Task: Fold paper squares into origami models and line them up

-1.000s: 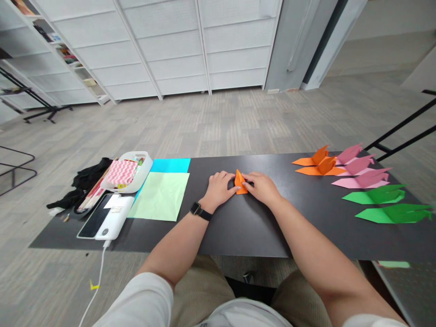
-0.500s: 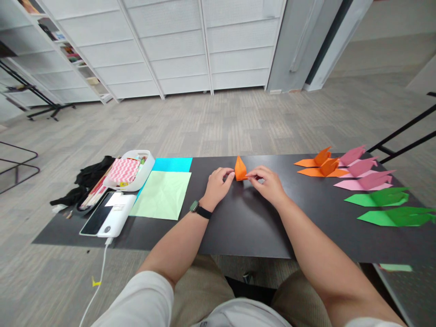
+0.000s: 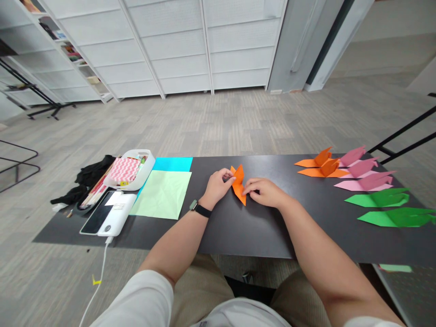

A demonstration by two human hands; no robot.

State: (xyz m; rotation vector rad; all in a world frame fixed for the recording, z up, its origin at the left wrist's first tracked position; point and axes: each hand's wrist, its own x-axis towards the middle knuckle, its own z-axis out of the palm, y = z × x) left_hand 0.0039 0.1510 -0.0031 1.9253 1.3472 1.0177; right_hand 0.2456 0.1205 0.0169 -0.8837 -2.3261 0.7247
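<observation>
While the left hand [image 3: 217, 187] and right hand [image 3: 267, 192] are pinching orange folded paper [image 3: 240, 180] between them over the dark table [image 3: 252, 231], a black tray [image 3: 83, 212] is holding slim sticks [image 3: 96, 192]; beyond, a white basket [image 3: 146, 175] is holding a zigzag-patterned packet [image 3: 124, 170].

Across the top of the frame you face tall white panelled cabinets [image 3: 177, 50], with a smooth grey column [image 3: 299, 41] to their right. Streaky grey carpet tiles [image 3: 218, 120] cover your floor. A black metal stand [image 3: 56, 107] occupies the upper left; your flat dark-grey table [image 3: 238, 231] spans the lower middle.
</observation>
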